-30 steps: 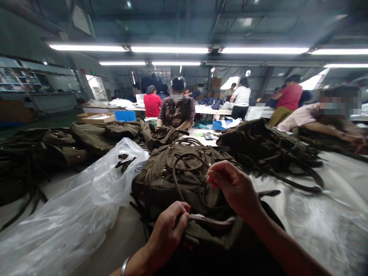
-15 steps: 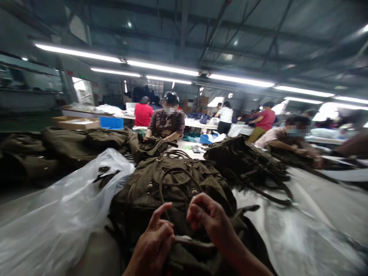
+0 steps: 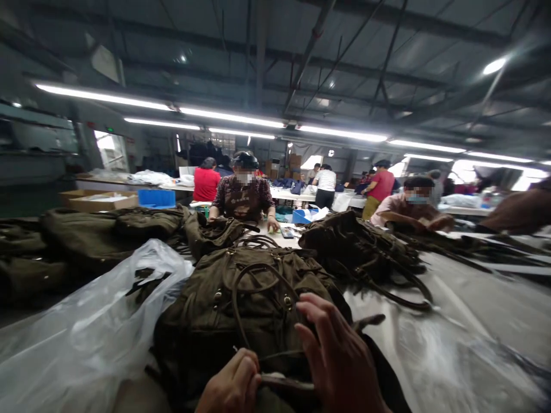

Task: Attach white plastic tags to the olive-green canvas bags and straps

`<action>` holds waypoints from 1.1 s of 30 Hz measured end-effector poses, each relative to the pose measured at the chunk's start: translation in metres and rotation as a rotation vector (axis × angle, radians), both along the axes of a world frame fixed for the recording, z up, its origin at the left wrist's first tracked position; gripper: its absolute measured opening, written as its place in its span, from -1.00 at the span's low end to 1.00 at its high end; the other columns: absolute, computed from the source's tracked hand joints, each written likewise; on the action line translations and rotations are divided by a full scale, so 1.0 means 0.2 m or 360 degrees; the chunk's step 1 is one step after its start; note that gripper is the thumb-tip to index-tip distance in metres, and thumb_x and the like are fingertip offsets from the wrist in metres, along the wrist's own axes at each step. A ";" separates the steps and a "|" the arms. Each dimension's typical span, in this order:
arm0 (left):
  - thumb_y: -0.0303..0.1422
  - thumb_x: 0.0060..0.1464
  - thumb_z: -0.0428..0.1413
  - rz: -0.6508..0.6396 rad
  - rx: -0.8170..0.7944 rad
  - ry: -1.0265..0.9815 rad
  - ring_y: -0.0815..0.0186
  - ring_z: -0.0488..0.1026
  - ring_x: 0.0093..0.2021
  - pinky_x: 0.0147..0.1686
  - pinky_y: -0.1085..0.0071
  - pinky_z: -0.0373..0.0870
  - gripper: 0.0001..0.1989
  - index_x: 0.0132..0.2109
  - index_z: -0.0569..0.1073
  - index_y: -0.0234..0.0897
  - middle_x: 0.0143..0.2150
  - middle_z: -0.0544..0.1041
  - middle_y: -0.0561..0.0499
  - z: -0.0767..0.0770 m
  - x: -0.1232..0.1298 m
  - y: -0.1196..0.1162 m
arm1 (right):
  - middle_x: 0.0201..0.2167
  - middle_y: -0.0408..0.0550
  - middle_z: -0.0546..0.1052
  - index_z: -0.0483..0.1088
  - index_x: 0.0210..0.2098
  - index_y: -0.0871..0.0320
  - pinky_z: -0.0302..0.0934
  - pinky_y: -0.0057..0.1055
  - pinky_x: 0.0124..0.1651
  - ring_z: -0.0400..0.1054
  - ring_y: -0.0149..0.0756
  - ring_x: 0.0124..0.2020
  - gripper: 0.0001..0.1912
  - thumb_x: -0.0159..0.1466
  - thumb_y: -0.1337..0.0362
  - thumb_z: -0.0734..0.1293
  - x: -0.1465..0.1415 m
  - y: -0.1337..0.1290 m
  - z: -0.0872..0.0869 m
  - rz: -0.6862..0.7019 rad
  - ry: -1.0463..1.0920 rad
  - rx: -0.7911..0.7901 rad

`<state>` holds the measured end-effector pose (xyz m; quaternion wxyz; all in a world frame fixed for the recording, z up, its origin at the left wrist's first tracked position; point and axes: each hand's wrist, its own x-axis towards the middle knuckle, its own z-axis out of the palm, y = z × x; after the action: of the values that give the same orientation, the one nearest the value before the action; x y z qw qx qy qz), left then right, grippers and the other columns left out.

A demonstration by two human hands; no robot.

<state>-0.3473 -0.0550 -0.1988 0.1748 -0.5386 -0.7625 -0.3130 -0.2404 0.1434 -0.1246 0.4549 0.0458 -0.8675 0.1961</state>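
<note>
A dark olive canvas bag (image 3: pixel 258 281) with looped handles and small metal fittings lies in front of me. My left hand (image 3: pixel 235 381) is closed in a pinch at the bag's lower part, where a strap (image 3: pixel 286 383) runs from its fingers towards the right. A tiny pale tip sticks up above those fingers, too small to name. Over the bag's right side, my right hand (image 3: pixel 340 350) has its fingers stretched and apart. I see nothing held in it, though its palm side is partly hidden.
Clear plastic sheeting (image 3: pixel 99 321) covers the left side. More olive bags (image 3: pixel 361 246) lie at the right and far left. Across the table a person (image 3: pixel 243 195) works; another person (image 3: pixel 408 203) bends over a bag at the right. A blue bin (image 3: pixel 156 198) stands beyond.
My left hand has gone from a raised forefinger to a closed pinch, a little lower. My right hand has opened its curled fingers and moved right. The opposite person's hand now reaches onto the table.
</note>
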 end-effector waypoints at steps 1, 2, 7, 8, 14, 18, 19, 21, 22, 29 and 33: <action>-0.52 0.31 -0.14 0.0028 -0.0013 0.0104 0.32 0.56 -0.33 -0.29 0.55 0.50 -0.78 -0.19 0.35 -0.19 -0.28 0.54 -0.03 0.02 0.01 0.01 | 0.01 0.07 0.53 0.34 0.03 0.08 0.35 -0.32 -0.10 0.49 -0.18 -0.07 -0.73 0.36 0.40 0.21 -0.01 -0.05 0.02 0.0081 0.0032 0.0175; -0.55 0.30 -0.16 0.0065 -0.0034 0.0226 0.30 0.56 -0.34 -0.30 0.51 0.52 -0.77 -0.19 0.34 -0.21 -0.28 0.54 -0.04 0.03 0.02 0.01 | -0.04 0.05 0.55 0.37 -0.02 0.09 0.34 -0.35 -0.15 0.50 -0.21 -0.14 -0.76 0.35 0.42 0.21 -0.03 -0.09 0.03 0.0165 -0.0018 0.0265; -0.61 0.21 -0.15 0.0122 -0.0194 0.0823 0.14 0.55 -0.33 -0.35 0.30 0.56 -0.74 -0.12 0.39 -0.31 -0.26 0.58 -0.15 0.09 0.06 0.02 | -0.34 -0.01 0.56 0.49 -0.34 0.16 0.25 -0.32 -0.18 0.42 -0.18 -0.25 -0.84 0.31 0.31 0.28 -0.22 -0.20 0.07 0.0448 -0.0948 -0.0295; -0.62 0.19 -0.14 0.0102 -0.0224 0.0862 0.12 0.56 -0.31 -0.34 0.28 0.57 -0.73 -0.11 0.40 -0.33 -0.25 0.58 -0.18 0.09 0.07 0.02 | -0.39 -0.04 0.56 0.50 -0.37 0.17 0.23 -0.36 -0.23 0.41 -0.22 -0.29 -0.81 0.30 0.27 0.29 -0.25 -0.19 0.07 0.0575 -0.1154 -0.0467; -0.63 0.15 -0.09 -0.0013 -0.0351 0.0781 0.10 0.56 -0.21 -0.16 0.23 0.58 -0.74 -0.14 0.45 -0.35 -0.20 0.59 -0.20 0.11 0.07 0.01 | -0.40 -0.10 0.57 0.54 -0.30 0.22 0.21 -0.45 -0.27 0.37 -0.38 -0.39 -0.72 0.17 0.11 0.38 -0.33 -0.16 0.01 0.1118 -0.1394 -0.1126; -0.56 0.18 -0.03 -0.0064 -0.0375 0.0572 0.08 0.55 -0.17 -0.12 0.18 0.58 -0.77 -0.08 0.46 -0.39 -0.14 0.57 -0.22 0.12 0.07 -0.01 | -0.54 -0.15 0.49 0.51 -0.45 0.22 0.14 -0.46 -0.37 0.29 -0.41 -0.48 -0.66 0.04 0.04 0.50 -0.34 -0.20 0.01 0.1084 -0.1249 -0.1359; -0.55 0.20 -0.05 -0.0070 -0.0339 0.0496 0.08 0.54 -0.12 -0.08 0.18 0.57 -0.75 -0.04 0.45 -0.39 -0.07 0.56 -0.24 0.12 0.08 -0.03 | -0.54 -0.14 0.49 0.50 -0.46 0.22 0.14 -0.47 -0.39 0.29 -0.42 -0.48 -0.64 0.03 0.01 0.51 -0.33 -0.19 0.01 0.1083 -0.1189 -0.1418; -0.57 0.25 -0.09 -0.0063 -0.0227 0.0332 0.10 0.48 0.06 0.05 0.19 0.51 -0.71 0.03 0.42 -0.35 0.13 0.48 -0.26 0.13 0.11 -0.06 | -0.49 -0.12 0.53 0.47 -0.42 0.19 0.13 -0.49 -0.44 0.30 -0.43 -0.50 -0.58 0.04 -0.06 0.50 -0.31 -0.16 0.04 0.1059 -0.1077 -0.1563; -0.57 0.27 -0.11 -0.0032 -0.0173 0.0232 0.13 0.43 0.14 0.12 0.19 0.46 -0.70 0.03 0.42 -0.32 0.21 0.42 -0.23 0.14 0.12 -0.08 | -0.46 -0.12 0.55 0.46 -0.37 0.17 0.13 -0.50 -0.46 0.31 -0.43 -0.51 -0.57 0.06 -0.08 0.49 -0.30 -0.13 0.05 0.1005 -0.1010 -0.1623; -0.40 0.28 0.02 0.0237 0.0133 -0.0917 0.25 0.45 -0.02 0.01 0.35 0.38 -0.82 -0.32 0.40 -0.26 0.04 0.43 -0.09 0.16 0.17 -0.09 | -0.37 -0.16 0.54 0.50 -0.13 0.04 0.23 -0.47 -0.36 0.39 -0.39 -0.43 -0.84 0.35 0.27 0.29 -0.07 0.11 0.11 0.0304 -0.0422 -0.0582; -0.40 0.25 0.02 0.0179 0.0212 -0.1262 0.26 0.45 -0.06 -0.04 0.39 0.32 -0.78 -0.41 0.35 -0.26 -0.06 0.47 -0.04 0.18 0.15 -0.08 | -0.21 -0.07 0.57 0.40 0.03 0.11 0.27 -0.41 -0.19 0.48 -0.31 -0.25 -0.66 0.35 0.49 0.17 -0.01 0.01 -0.03 0.0410 -0.0604 -0.0020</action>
<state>-0.3178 -0.0707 -0.1633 -0.0813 -0.3212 -0.7771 -0.5352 -0.2425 0.1456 -0.1312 0.2550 0.1157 -0.9232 0.2631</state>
